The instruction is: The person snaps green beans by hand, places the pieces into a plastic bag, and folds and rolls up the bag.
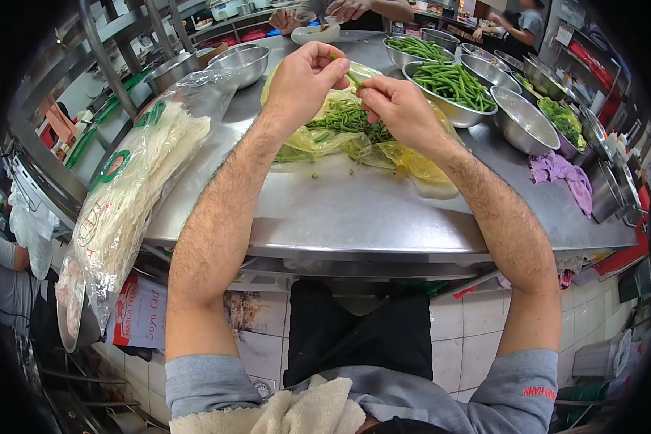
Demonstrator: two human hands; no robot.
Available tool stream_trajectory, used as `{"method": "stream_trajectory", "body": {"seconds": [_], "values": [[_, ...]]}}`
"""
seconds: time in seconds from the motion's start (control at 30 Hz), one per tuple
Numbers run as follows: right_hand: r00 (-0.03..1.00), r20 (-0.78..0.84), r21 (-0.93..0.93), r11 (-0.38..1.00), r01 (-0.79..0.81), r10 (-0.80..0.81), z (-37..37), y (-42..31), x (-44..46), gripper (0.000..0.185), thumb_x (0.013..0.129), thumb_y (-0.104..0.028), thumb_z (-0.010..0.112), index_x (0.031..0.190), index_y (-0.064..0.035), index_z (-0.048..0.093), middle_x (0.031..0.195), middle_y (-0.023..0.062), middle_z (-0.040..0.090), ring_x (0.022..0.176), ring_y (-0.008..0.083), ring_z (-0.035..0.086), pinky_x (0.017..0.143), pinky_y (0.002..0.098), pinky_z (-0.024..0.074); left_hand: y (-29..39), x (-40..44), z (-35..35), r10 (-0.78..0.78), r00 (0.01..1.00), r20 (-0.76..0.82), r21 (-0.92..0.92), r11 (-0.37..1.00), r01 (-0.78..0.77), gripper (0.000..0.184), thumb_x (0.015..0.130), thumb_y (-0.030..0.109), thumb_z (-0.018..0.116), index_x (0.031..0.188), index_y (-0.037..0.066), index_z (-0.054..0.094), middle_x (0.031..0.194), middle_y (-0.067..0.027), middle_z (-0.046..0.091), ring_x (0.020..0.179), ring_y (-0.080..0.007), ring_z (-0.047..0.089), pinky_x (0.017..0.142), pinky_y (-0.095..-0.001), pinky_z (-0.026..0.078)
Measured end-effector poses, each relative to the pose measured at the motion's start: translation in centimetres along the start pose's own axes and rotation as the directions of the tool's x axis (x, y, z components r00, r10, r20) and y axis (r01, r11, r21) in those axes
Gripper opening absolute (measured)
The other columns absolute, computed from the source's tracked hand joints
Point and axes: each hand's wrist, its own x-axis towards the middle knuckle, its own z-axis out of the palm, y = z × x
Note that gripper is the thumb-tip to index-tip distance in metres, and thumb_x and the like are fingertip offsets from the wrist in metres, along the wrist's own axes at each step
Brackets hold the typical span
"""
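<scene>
Over the metal table, a green bean (353, 79) spans the gap between my two hands. My left hand (305, 81) pinches its upper end between thumb and fingers, and my right hand (399, 107) grips the other end. Below them lies a spread yellow plastic bag (293, 142) with a heap of green beans and trimmings (349, 119) on it. Just beyond my right hand stands a metal bowl (461, 113) piled with green beans (450, 83). A few small green bits (315, 175) lie on the table in front of the bag.
A clear bag of white noodles (141, 181) lies along the left table edge. Metal bowls (241, 64) stand at the back left, more (521, 119) on the right, near a purple cloth (561, 173). Across the table, another person's hands (351, 9) are above a white bowl (315, 34).
</scene>
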Motion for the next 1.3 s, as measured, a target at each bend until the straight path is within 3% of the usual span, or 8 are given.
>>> {"method": "stream_trajectory", "body": {"seconds": [0.07,0.3,0.53,0.67,0.73,0.9,1.07,1.3], "values": [[0.989,-0.085,-0.175,0.979,0.108,-0.124,-0.3,-0.2,-0.2,0.022,0.086,-0.016,0.051,0.095,0.0005,0.063,0.08,0.0169,0.064,0.071,0.0262,0.063,0.067,0.0348,0.0489,0.2,-0.3,0.0,0.091,0.996,-0.002,0.172,0.981,-0.089,0.021,0.087,0.017,0.064,0.1,0.001,0.062,0.082,-0.0028,0.063,0.077,-0.0112,0.06,0.071,-0.0252,0.049],[0.9,-0.103,-0.456,0.825,0.335,-0.423,-1.2,0.1,-0.1,0.02,0.083,-0.015,0.05,0.087,0.0001,0.063,0.073,0.0192,0.06,0.066,0.029,0.061,0.064,0.0394,0.0478,0.5,-1.0,0.3,0.515,0.834,0.198,0.534,0.657,-0.533,0.009,0.082,0.014,0.066,0.087,0.007,0.069,0.074,-0.0035,0.058,0.084,-0.019,0.057,0.073,-0.0302,0.046],[0.977,-0.057,0.45,0.879,-0.158,0.204,-0.4,-1.4,-0.3,0.022,0.081,-0.017,0.051,0.071,-0.0006,0.062,0.06,0.0015,0.056,0.052,0.0093,0.051,0.047,0.0241,0.041,0.7,-1.5,2.5,0.427,0.899,-0.094,0.527,0.788,-0.319,0.015,0.08,0.017,0.066,0.085,0.003,0.068,0.074,-0.0047,0.063,0.071,-0.0147,0.06,0.064,-0.0274,0.047],[0.99,-0.006,0.234,0.963,-0.137,0.142,-0.2,-2.2,-0.5,0.021,0.081,-0.017,0.053,0.074,0.0001,0.064,0.061,0.0046,0.059,0.054,0.0106,0.053,0.05,0.0268,0.0439,1.6,-0.9,1.1,0.063,0.975,-0.212,0.358,0.934,0.018,0.022,0.077,0.021,0.063,0.083,0.0,0.067,0.085,-0.0135,0.067,0.075,-0.0262,0.064,0.066,-0.0347,0.05],[0.953,-0.245,-0.194,0.972,0.13,-0.177,-1.6,-2.1,0.1,0.021,0.08,-0.018,0.055,0.079,-0.0003,0.066,0.064,0.0092,0.062,0.056,0.0145,0.056,0.055,0.0303,0.0467,0.0,-0.6,0.1,0.03,0.99,-0.138,0.411,0.911,0.03,0.022,0.078,0.02,0.061,0.089,0.002,0.068,0.087,-0.0149,0.067,0.08,-0.0264,0.065,0.07,-0.0357,0.05],[0.863,-0.445,-0.646,0.753,-0.124,-0.239,-9.4,3.0,1.3,0.019,0.08,-0.023,0.06,0.08,-0.0055,0.066,0.076,0.0131,0.066,0.069,0.0314,0.063,0.064,0.0408,0.0492,-3.1,0.0,-1.1,0.039,0.99,0.137,0.768,0.627,-0.131,0.02,0.082,0.017,0.057,0.096,0.01,0.069,0.098,-0.0151,0.066,0.097,-0.0287,0.061,0.085,-0.039,0.048],[0.884,-0.441,-0.724,0.643,-0.248,-0.156,-11.3,4.8,1.0,0.025,0.082,-0.029,0.061,0.084,-0.0044,0.065,0.084,0.0142,0.065,0.082,0.0329,0.062,0.072,0.042,0.0479,-3.4,0.2,0.4,-0.174,0.948,0.266,0.809,0.575,-0.121,0.021,0.084,0.02,0.057,0.1,0.014,0.07,0.107,-0.0113,0.063,0.102,-0.0284,0.059,0.088,-0.0418,0.046],[0.885,-0.135,-0.539,0.783,0.312,-0.445,-4.2,0.2,0.2,0.014,0.083,-0.018,0.061,0.086,-0.0041,0.065,0.084,0.0134,0.063,0.079,0.0317,0.062,0.071,0.0402,0.0489,-3.2,-0.2,0.3,-0.129,0.915,0.382,0.759,0.608,-0.231,0.02,0.086,0.022,0.057,0.096,0.01,0.07,0.101,-0.0101,0.063,0.101,-0.0274,0.059,0.089,-0.043,0.045]]}}
